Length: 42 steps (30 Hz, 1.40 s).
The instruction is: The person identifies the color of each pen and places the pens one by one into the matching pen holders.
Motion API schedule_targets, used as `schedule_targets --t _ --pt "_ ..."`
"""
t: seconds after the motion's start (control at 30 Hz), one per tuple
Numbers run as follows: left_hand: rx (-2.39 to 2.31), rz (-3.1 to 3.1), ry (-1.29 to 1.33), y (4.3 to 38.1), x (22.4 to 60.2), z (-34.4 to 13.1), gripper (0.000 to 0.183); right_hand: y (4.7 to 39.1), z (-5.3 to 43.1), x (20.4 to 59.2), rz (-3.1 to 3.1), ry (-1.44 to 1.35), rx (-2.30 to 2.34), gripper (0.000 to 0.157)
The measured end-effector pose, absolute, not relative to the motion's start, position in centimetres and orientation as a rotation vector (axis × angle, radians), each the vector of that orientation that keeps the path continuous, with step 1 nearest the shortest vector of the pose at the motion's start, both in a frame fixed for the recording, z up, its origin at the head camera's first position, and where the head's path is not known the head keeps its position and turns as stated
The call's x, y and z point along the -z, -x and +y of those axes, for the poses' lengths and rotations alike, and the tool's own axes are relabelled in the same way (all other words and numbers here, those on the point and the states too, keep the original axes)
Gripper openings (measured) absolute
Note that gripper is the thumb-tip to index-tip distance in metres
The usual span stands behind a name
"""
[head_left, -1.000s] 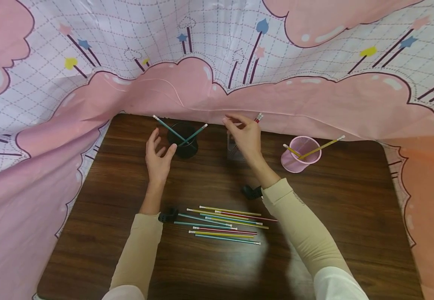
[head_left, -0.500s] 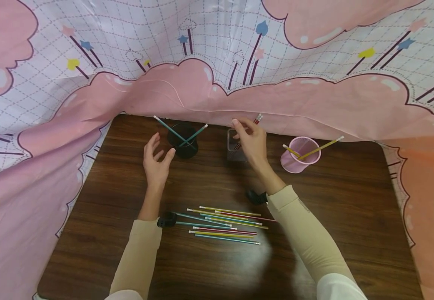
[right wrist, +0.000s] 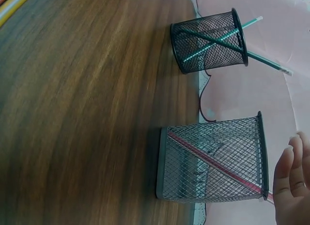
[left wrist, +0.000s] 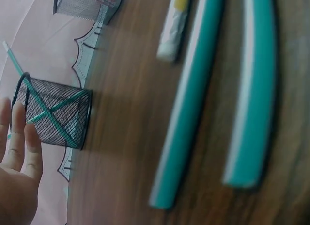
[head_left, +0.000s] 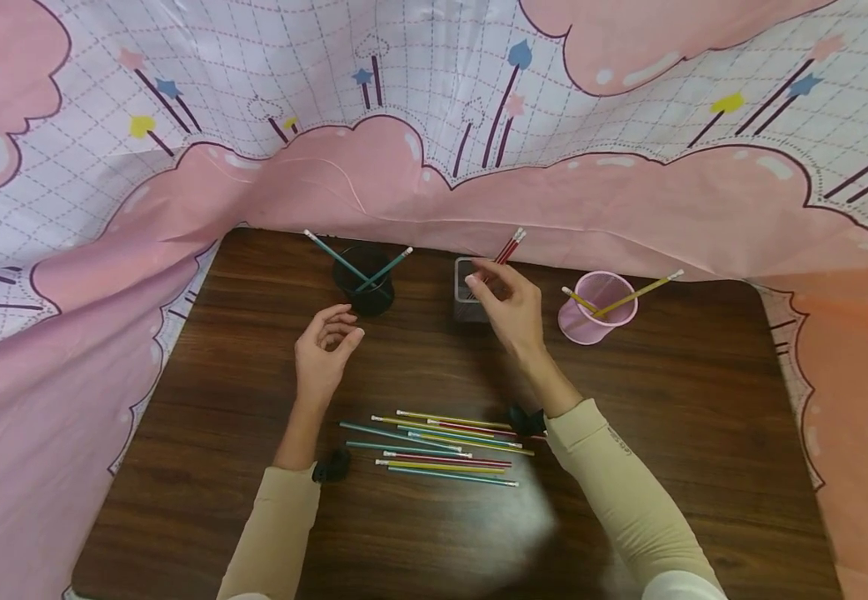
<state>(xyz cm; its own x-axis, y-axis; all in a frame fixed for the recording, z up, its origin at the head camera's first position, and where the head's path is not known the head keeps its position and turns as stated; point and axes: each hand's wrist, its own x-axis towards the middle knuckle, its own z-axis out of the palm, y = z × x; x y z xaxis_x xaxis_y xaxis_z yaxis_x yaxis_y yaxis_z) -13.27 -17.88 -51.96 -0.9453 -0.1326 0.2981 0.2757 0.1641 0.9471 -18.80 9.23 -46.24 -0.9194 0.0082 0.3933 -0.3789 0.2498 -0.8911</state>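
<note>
Two slender red pencils (head_left: 511, 247) slant inside the grey square metal-mesh cup (head_left: 470, 311), eraser ends up and rightward past the rim. Your right hand (head_left: 515, 310), fingers loosely bent, hovers above the cup, grasping nothing; your left hand (head_left: 323, 354), likewise released, hangs left of it, thumb apart from fingers.

Tabletop (head_left: 202, 375): dark brown, wood-grained, far corners rounded; pale sheen (head_left: 497, 517) toward the near edge. Cloth (head_left: 276, 200): creased, hangs behind the far edge and past the left and right edges. Print: pink clouds (head_left: 651, 42) with dark outlines, dashed grid (head_left: 254, 50) on white, pink and blue stars (head_left: 167, 87) on dark sticks (head_left: 501, 117). Beyond the right edge, cloth reads orange; beyond the left, pinkish lilac.
</note>
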Motion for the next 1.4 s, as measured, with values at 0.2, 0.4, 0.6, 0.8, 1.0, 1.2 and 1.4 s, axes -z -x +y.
schedule_targets --t 0.2,0.4,0.6,0.8,1.0,1.2,1.4 --pt "1.846 -2.201 0.219 12.6 52.3 -17.1 0.037 18.6 9.9 46.1 -2.195 -0.373 -1.686 0.025" --pt "1.783 -2.313 0.288 12.2 53.1 -16.7 0.038 17.8 11.1 46.1 -2.206 -0.378 -1.652 0.026" --pt "1.593 -2.542 0.387 12.0 55.6 -16.8 0.041 16.5 12.7 46.3 -2.231 -0.380 -1.682 0.028" --pt "1.411 -2.704 0.560 10.9 56.5 -16.6 0.038 15.6 13.7 46.8 -2.252 -0.360 -1.686 0.030" --pt "1.362 -2.748 0.598 10.6 56.6 -16.3 0.039 15.2 14.5 46.9 -2.227 -0.360 -1.663 0.030" --pt "1.342 -2.758 0.654 10.1 56.8 -16.2 0.035 14.7 15.7 46.6 -2.220 -0.386 -1.618 0.029" --pt "1.306 -2.786 0.766 9.5 56.8 -16.0 0.029 13.9 17.7 46.4 -2.240 -0.371 -1.463 0.029"
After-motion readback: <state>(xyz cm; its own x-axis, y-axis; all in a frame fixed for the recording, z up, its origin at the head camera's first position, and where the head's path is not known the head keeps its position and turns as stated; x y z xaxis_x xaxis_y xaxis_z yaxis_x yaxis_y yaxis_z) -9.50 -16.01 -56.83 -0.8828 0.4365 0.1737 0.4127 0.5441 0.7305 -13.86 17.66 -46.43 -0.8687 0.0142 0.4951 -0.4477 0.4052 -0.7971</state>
